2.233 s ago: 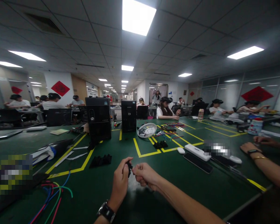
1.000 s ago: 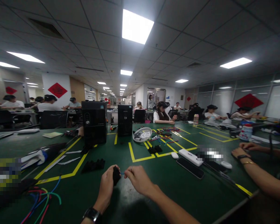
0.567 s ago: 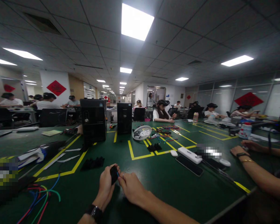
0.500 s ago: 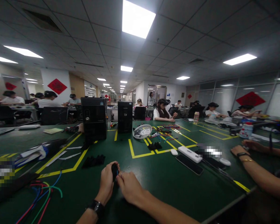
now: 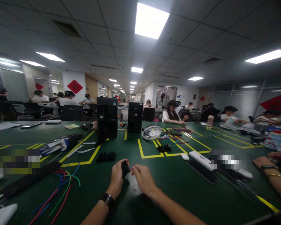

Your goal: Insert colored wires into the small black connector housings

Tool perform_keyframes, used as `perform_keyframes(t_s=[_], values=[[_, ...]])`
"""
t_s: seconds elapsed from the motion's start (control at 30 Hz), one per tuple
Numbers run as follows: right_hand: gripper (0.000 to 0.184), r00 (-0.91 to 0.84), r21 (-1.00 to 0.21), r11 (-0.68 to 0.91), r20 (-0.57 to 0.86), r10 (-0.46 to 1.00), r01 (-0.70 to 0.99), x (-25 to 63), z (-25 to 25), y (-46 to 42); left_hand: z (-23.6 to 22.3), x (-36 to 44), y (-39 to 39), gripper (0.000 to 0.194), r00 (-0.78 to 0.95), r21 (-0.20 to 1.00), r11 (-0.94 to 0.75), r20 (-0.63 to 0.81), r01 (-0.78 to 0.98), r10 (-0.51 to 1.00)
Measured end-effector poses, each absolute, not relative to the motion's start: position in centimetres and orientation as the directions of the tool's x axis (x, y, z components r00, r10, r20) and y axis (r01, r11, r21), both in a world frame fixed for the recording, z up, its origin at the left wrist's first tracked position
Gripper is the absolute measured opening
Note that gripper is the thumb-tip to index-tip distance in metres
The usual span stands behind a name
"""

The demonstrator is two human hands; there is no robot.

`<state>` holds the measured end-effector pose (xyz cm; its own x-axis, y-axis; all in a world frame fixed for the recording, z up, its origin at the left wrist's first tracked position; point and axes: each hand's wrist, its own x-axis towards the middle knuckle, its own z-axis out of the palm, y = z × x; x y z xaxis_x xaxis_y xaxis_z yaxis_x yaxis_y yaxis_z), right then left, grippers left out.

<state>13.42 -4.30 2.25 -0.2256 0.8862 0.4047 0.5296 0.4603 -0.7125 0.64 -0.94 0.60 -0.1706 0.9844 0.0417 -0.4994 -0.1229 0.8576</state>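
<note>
My left hand (image 5: 116,177), a watch on its wrist, is closed around a small black block (image 5: 125,169) above the green table (image 5: 159,200). Too little of the block shows to name its kind. Just to its right, my right hand (image 5: 144,177) pinches a short blue wire (image 5: 130,168), whose far end meets the block's right side. Whether the wire sits inside the block cannot be made out. Beyond my left hand lies a black ridged piece (image 5: 106,157); a similar dark piece (image 5: 164,148) rests farther right. Loose red, blue and green wires (image 5: 69,178) spread across the table at left.
Two black computer towers (image 5: 107,120) stand at the back, beside a white basket (image 5: 151,132) and a tangle of wires (image 5: 175,134). A phone (image 5: 202,171) and a white power strip (image 5: 202,160) lie right. A co-worker's arm (image 5: 269,170) rests at the right edge.
The view has swung left, so things appear farther right. Earlier my hands came close together at the block; now my right hand is slightly farther from it, still pinching the blue wire.
</note>
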Motion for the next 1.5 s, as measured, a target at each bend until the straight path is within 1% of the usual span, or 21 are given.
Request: perform_keyframes(t_s=[0.07, 0.1, 0.17, 0.23, 0.3, 0.37, 0.47, 0.53, 0.6, 0.7, 0.77, 0.83, 0.97, 1.07, 1.13, 1.2, 1.3, 1.37, 1.4, 1.43, 1.5], values=[[0.037, -0.198, -0.734, 0.457, 0.416, 0.887, 0.502, 13.4, 2.5, -4.4, 0.7, 0.6, -1.0, 0.028, -0.159, 0.834, -0.169, 0.099, -0.525, 0.982], [0.037, -0.202, -0.731, 0.464, 0.422, 0.884, 0.5, 13.4, 2.5, -4.5, 0.8, 0.7, -1.1, 0.026, -0.148, 0.814, -0.167, 0.101, -0.556, 0.984], [0.035, -0.249, -0.693, 0.496, 0.432, 0.867, 0.523, 13.3, 2.2, -4.5, 1.0, 1.0, -1.2, 0.023, -0.11, 0.766, -0.109, 0.05, -0.634, 0.993], [0.033, -0.31, -0.642, 0.529, 0.431, 0.848, 0.554, 13.2, 1.8, -4.5, 1.1, 1.2, -1.3, 0.02, -0.09, 0.713, -0.036, -0.038, -0.7, 0.995], [0.032, -0.338, -0.616, 0.542, 0.425, 0.84, 0.572, 13.0, 1.6, -4.6, 1.0, 1.3, -1.1, 0.019, -0.091, 0.686, -0.003, -0.092, -0.728, 0.992], [0.032, -0.328, -0.627, 0.535, 0.424, 0.844, 0.566, 13.0, 1.7, -4.6, 0.8, 1.2, -0.9, 0.018, -0.119, 0.721, -0.038, -0.062, -0.692, 0.991], [0.035, -0.271, -0.681, 0.503, 0.426, 0.863, 0.532, 13.2, 2.2, -4.7, 0.6, 0.8, -0.7, 0.021, -0.189, 0.83, -0.19, 0.105, -0.523, 0.976], [0.036, -0.23, -0.713, 0.481, 0.426, 0.875, 0.51, 13.5, 2.5, -4.7, 0.6, 0.7, -0.6, 0.023, -0.218, 0.855, -0.261, 0.179, -0.448, 0.959], [0.036, -0.233, -0.709, 0.485, 0.429, 0.873, 0.511, 13.5, 2.6, -4.7, 0.8, 0.8, -0.7, 0.023, -0.192, 0.838, -0.235, 0.159, -0.493, 0.968], [0.033, -0.319, -0.652, 0.527, 0.42, 0.849, 0.545, 13.3, 2.4, -4.8, 1.0, 1.1, -1.0, 0.022, -0.087, 0.763, -0.096, 0.052, -0.639, 0.995], [0.032, -0.357, -0.626, 0.543, 0.409, 0.84, 0.56, 13.0, 2.1, -4.9, 1.0, 1.2, -1.2, 0.021, -0.053, 0.735, -0.044, 0.01, -0.677, 0.999], [0.031, -0.358, -0.619, 0.542, 0.407, 0.84, 0.569, 12.7, 1.8, -5.2, 0.9, 1.3, -1.3, 0.021, -0.078, 0.756, -0.062, 0.015, -0.652, 0.997], [0.029, -0.356, -0.601, 0.539, 0.406, 0.842, 0.59, 12.4, 1.3, -5.4, 0.7, 1.3, -1.3, 0.024, -0.184, 0.846, -0.182, 0.101, -0.502, 0.978], [0.029, -0.343, -0.588, 0.547, 0.43, 0.835, 0.595, 12.8, 1.3, -4.9, 0.9, 1.2, -1.2, 0.025, -0.198, 0.818, -0.169, 0.07, -0.549, 0.978], [0.03, -0.318, -0.6, 0.547, 0.45, 0.834, 0.584, 13.2, 1.3, -4.5, 1.1, 1.2, -1.2, 0.024, -0.151, 0.785, -0.106, 0.017, -0.61, 0.988], [0.031, -0.302, -0.622, 0.544, 0.458, 0.836, 0.563, 13.5, 1.4, -4.3, 1.1, 1.0, -1.1, 0.023, -0.121, 0.798, -0.085, 0.016, -0.597, 0.993], [0.032, -0.29, -0.652, 0.535, 0.453, 0.843, 0.538, 13.5, 1.7, -4.5, 0.7, 0.4, -0.9, 0.025, -0.177, 0.888, -0.198, 0.136, -0.415, 0.975], [0.034, -0.267, -0.669, 0.523, 0.454, 0.85, 0.528, 13.4, 2.1, -4.9, 0.5, 0.1, -0.9, 0.027, -0.212, 0.913, -0.27, 0.211, -0.307, 0.954], [0.035, -0.254, -0.674, 0.518, 0.457, 0.852, 0.526, 13.3, 2.2, -5.0, 0.6, 0.1, -0.9, 0.027, -0.214, 0.909, -0.283, 0.224, -0.306, 0.951], [0.035, -0.245, -0.673, 0.518, 0.463, 0.852, 0.527, 13.3, 2.3, -5.1, 0.7, 0.2, -1.0, 0.026, -0.204, 0.896, -0.275, 0.214, -0.348, 0.955], [0.035, -0.258, -0.65, 0.533, 0.474, 0.842, 0.543, 13.2, 2.4, -5.2, 1.1, 0.6, -1.2, 0.023, -0.158, 0.837, -0.2, 0.137, -0.509, 0.978]])
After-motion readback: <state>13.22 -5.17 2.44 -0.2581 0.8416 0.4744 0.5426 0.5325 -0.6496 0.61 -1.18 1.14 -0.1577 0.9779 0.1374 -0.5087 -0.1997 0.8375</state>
